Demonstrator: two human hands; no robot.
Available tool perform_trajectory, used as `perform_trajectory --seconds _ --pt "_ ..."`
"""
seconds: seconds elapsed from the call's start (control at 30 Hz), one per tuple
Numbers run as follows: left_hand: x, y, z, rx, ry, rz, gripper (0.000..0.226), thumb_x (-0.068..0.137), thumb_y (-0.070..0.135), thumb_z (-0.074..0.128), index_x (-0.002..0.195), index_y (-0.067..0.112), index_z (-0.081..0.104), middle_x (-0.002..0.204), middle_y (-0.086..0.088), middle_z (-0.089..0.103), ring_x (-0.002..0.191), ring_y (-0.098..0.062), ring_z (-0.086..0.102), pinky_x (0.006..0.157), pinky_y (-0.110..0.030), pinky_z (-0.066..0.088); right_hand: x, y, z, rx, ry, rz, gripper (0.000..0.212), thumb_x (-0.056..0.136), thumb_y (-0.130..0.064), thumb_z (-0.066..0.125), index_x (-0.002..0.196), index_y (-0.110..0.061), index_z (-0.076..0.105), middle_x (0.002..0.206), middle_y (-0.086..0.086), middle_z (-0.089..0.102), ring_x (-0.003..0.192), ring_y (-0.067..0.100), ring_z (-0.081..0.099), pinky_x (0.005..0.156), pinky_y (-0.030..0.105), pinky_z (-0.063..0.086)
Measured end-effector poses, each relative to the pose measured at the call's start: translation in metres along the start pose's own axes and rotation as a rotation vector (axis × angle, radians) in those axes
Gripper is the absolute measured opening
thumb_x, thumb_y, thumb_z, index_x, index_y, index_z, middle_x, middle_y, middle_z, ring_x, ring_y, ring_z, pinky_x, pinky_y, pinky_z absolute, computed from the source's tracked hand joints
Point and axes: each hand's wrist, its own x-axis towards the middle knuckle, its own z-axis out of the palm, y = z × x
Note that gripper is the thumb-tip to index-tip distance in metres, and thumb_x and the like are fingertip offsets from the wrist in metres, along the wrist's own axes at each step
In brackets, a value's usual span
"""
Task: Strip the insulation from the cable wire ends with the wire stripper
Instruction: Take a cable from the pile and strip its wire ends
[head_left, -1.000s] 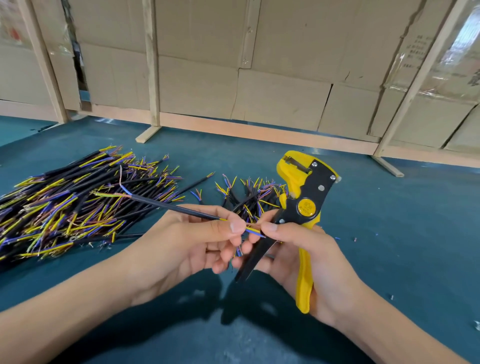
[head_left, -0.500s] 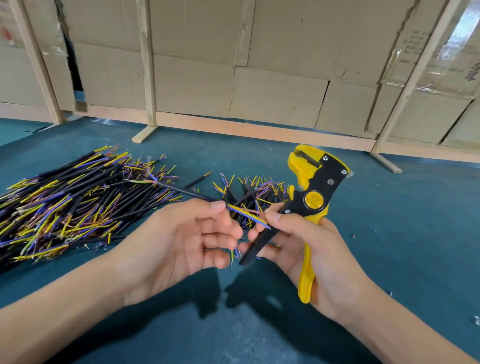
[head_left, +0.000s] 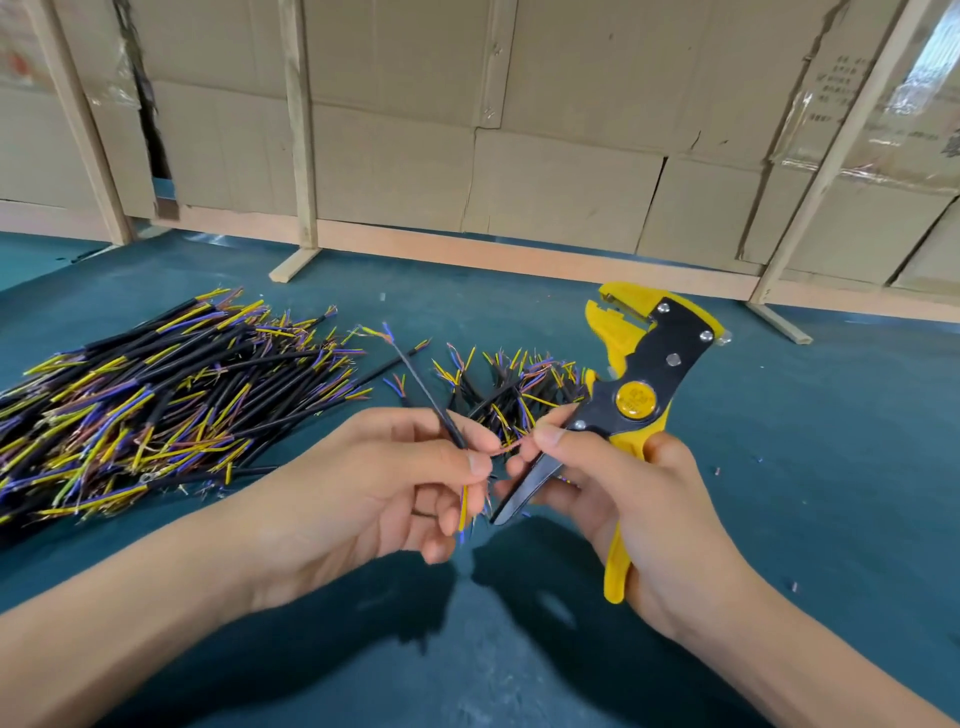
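Cardboard cartons (head_left: 561, 171) (print unreadable) behind — left hand (head_left: 379, 483) pinches cable (head_left: 423, 387), right hand (head_left: 644, 499) grips wire stripper (head_left: 636, 384).

The scene is evenly and brightly lit, seemingly from above and in front. Soft-edged dark shadows are cast on the teal table (head_left: 779, 493) directly beneath the left hand (head_left: 379, 483) and right hand (head_left: 639, 499), toward the near edge. Glare is seen on the plastic-wrapped cartons (head_left: 914, 98) at the upper right corner. Wide-angle distortion is evident: the wooden posts (head_left: 298, 130) are splayed outward at the sides. Slight softness is noted on the forearms at the bottom corners.
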Motion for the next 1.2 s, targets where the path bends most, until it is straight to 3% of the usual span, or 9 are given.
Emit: perform_trajectory --seconds 0.1,0.2,0.4,0.67,0.83,0.93,1.03,1.2 --pt "-0.001 -0.002 -0.001 0.094 0.002 0.006 0.018 0.079 0.018 0.073 0.09 0.005 0.071 0.066 -0.014 0.058 0.05 -0.018 0.047 0.045 -0.024 0.04 0.001 -0.002 0.0 0.019 -0.004 0.001 0.005 0.082 -0.005 0.066 0.079 -0.006 0.07 0.075 0.017 0.063 0.072 0.034 0.066 0.071 0.05 0.058" --pt "0.0 0.0 -0.004 0.104 0.076 0.084 0.014 0.081 0.016 0.076 0.085 0.004 0.069 0.066 -0.014 0.057 0.05 -0.017 0.044 0.045 -0.025 0.036 -0.002 -0.002 0.0 0.064 -0.075 0.062 0.002 0.083 -0.005 0.066 0.083 -0.003 0.067 0.077 0.02 0.063 0.07 0.036 0.065 0.071 0.054 0.057" --pt "0.003 0.003 -0.015 0.254 0.327 0.5 0.015 0.083 0.026 0.066 0.081 0.013 0.071 0.068 -0.008 0.061 0.052 -0.023 0.04 0.045 -0.026 0.035 -0.007 -0.002 -0.002 0.086 -0.339 0.272 0.011 0.083 -0.002 0.06 0.088 -0.004 0.069 0.092 0.026 0.07 0.079 0.039 0.068 0.074 0.051 0.058" --pt "0.0 0.002 -0.014 0.306 0.274 0.504 0.014 0.086 0.019 0.073 0.086 0.005 0.069 0.063 -0.011 0.056 0.05 -0.021 0.035 0.043 -0.025 0.036 -0.012 0.004 -0.001 0.041 -0.526 0.332 0.012 0.085 -0.007 0.063 0.097 -0.004 0.066 0.087 0.018 0.069 0.078 0.038 0.068 0.08 0.053 0.056" --pt "-0.001 0.003 -0.013 0.301 0.303 0.512 0.011 0.085 0.016 0.065 0.084 0.006 0.07 0.059 -0.01 0.052 0.051 -0.022 0.033 0.042 -0.025 0.037 -0.011 0.005 -0.001 0.025 -0.521 0.336 0.011 0.086 -0.009 0.063 0.095 -0.003 0.064 0.083 0.017 0.067 0.074 0.037 0.067 0.078 0.051 0.056" --pt "0.0 0.004 -0.014 0.303 0.307 0.524 0.012 0.086 0.016 0.065 0.085 0.005 0.07 0.059 -0.01 0.052 0.05 -0.023 0.034 0.043 -0.027 0.036 -0.012 0.004 0.003 0.016 -0.473 0.344 0.007 0.083 -0.012 0.066 0.084 -0.006 0.063 0.073 0.017 0.063 0.064 0.034 0.064 0.068 0.045 0.056" --pt "-0.001 0.004 -0.015 0.337 0.303 0.539 0.012 0.085 0.017 0.073 0.085 0.006 0.069 0.059 -0.009 0.054 0.049 -0.023 0.037 0.045 -0.028 0.035 -0.015 0.003 0.005 -0.016 -0.404 0.369 0.018 0.074 -0.022 0.073 0.069 -0.009 0.061 0.061 0.015 0.058 0.052 0.03 0.06 0.058 0.039 0.054" --pt "-0.003 0.005 -0.014 0.355 0.279 0.558 0.012 0.085 0.021 0.067 0.082 0.011 0.071 0.06 -0.009 0.056 0.049 -0.023 0.04 0.046 -0.025 0.037 -0.021 0.004 0.009 -0.093 -0.243 0.304 0.031 0.063 -0.03 0.074 0.053 -0.014 0.05 0.043 0.008 0.043 0.034 0.021 0.042 0.042 0.024 0.04"
